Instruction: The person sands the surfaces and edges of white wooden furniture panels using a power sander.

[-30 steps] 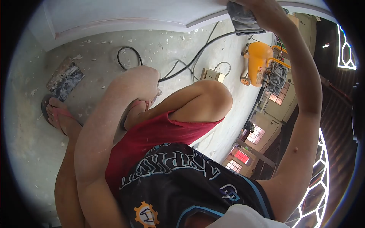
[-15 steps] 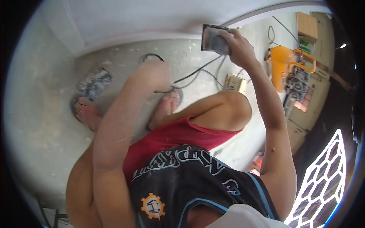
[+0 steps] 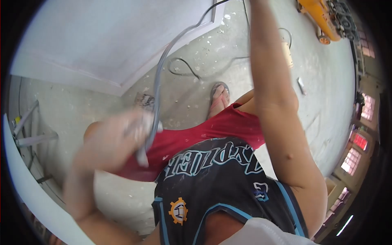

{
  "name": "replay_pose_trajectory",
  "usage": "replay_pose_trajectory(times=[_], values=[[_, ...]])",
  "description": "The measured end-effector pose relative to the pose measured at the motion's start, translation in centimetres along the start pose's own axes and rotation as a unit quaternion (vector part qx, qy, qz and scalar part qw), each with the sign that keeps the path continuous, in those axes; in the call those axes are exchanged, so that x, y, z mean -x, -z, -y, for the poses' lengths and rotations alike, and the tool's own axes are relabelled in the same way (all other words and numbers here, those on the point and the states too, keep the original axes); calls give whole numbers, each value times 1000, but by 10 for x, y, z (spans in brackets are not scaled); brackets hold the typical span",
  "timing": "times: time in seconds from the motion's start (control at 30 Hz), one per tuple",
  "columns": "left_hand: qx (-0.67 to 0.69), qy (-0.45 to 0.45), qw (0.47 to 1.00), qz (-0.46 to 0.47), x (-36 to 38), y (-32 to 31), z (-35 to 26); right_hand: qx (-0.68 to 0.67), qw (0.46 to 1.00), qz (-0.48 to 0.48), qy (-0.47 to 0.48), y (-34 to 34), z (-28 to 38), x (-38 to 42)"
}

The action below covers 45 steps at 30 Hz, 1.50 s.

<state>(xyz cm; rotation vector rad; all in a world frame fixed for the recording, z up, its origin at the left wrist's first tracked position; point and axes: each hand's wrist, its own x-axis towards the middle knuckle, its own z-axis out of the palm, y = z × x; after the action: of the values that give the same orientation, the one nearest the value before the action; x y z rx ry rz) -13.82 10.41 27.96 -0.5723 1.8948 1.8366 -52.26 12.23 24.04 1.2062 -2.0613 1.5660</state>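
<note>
A grey cable [image 3: 160, 73] runs down from the top edge of the view to my left hand [image 3: 122, 132]. That hand is smeared by motion in front of the red shorts [image 3: 196, 132], with its fingers closed around the cable. Whitish dust seems to coat the fingertips. My right forearm [image 3: 269, 57] stretches up past the top edge, so the right hand and anything in it are cut off. Behind the left hand, a dark speckled piece [image 3: 145, 100] lies on the floor near the wall's corner.
A pale wall panel [image 3: 102, 41] with a raised base edge stands ahead. A thinner cable loop [image 3: 179, 67] lies on the dusty floor. A beige outlet box [image 3: 287, 53], a small silvery object [image 3: 301, 85] and a yellow-orange wheeled machine [image 3: 320, 18] are at right. Metal legs [image 3: 30, 126] stand at left.
My left hand has swung left and back toward my body, drawing the cable up. My right hand, which held a dark, flat-based power tool by the wall, has moved out of view. The camera view has turned.
</note>
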Motion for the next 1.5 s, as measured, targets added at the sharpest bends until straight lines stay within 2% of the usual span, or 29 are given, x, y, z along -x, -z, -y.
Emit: replay_pose_trajectory(times=[0.07,0.1,0.13,0.2,0.27,0.3,0.37,0.4,0.43,0.47,0.5,0.57,0.6,0.63,0.7,0.77,0.8,0.87,0.9,0.97,1.0,1.07,1.1,1.2,1.23,1.3,1.4,1.5], values=[[190,19,981,46,49,-18,14,-56,994,-25,-87,-27,-12,42],[312,17,948,60,67,-31,33,-76,992,-35,-96,-43,-29,73],[430,15,900,70,82,-47,59,-97,989,-44,-105,-56,-33,97],[573,134,809,12,116,-74,104,-64,962,-89,-248,-65,-30,142],[724,57,687,-26,140,-101,134,-111,929,-105,-336,-87,-46,187],[713,74,697,-24,148,-96,146,-131,911,-115,-375,-95,-51,209],[480,202,839,-161,162,-86,164,-174,876,-145,-425,-114,-42,256],[339,258,877,-223,173,-80,159,-198,855,-166,-449,-121,-32,270],[190,301,893,-276,175,-72,155,-198,846,-181,-461,-118,-19,273],[38,333,886,-320,178,-64,150,-190,817,-160,-521,-114,-7,272],[7,317,881,-351,173,-34,133,-180,785,-134,-577,-108,-5,270],[-39,303,778,-548,141,13,87,-208,749,-142,-613,-102,-10,264],[-40,232,772,-590,129,35,71,-237,721,-143,-636,-100,-13,260],[-34,153,763,-627,127,61,70,-240,721,-149,-633,-102,-12,261],[-2,75,703,-707,114,112,63,-232,695,-145,-665,-100,-28,261],[56,-74,673,-734,92,142,72,-206,731,-158,-632,-99,-38,267],[55,-78,674,-732,79,148,64,-177,757,-161,-608,-98,-40,266],[215,-206,630,-717,58,154,58,-205,747,-164,-610,-82,-35,258],[218,-213,627,-717,52,158,68,-231,736,-159,-616,-75,-34,256],[131,-235,532,-803,39,165,88,-240,745,-162,-601,-74,-40,260],[136,-239,530,-802,35,164,102,-245,751,-163,-591,-73,-43,262],[184,-236,457,-837,28,160,133,-231,768,-167,-573,-74,-47,268],[184,-253,481,-819,28,177,168,-207,781,-172,-564,-83,-50,271],[197,-251,476,-820,43,179,197,-244,794,-167,-531,-88,-43,272],[198,-243,475,-822,48,179,196,-247,789,-167,-536,-92,-41,273],[192,-235,473,-827,57,174,186,-132,836,-140,-515,-97,-36,273],[199,-229,463,-832,66,169,183,-153,855,-132,-478,-97,-9,287],[193,-222,467,-834,72,169,170,-185,829,-125,-512,-102,0,291]])
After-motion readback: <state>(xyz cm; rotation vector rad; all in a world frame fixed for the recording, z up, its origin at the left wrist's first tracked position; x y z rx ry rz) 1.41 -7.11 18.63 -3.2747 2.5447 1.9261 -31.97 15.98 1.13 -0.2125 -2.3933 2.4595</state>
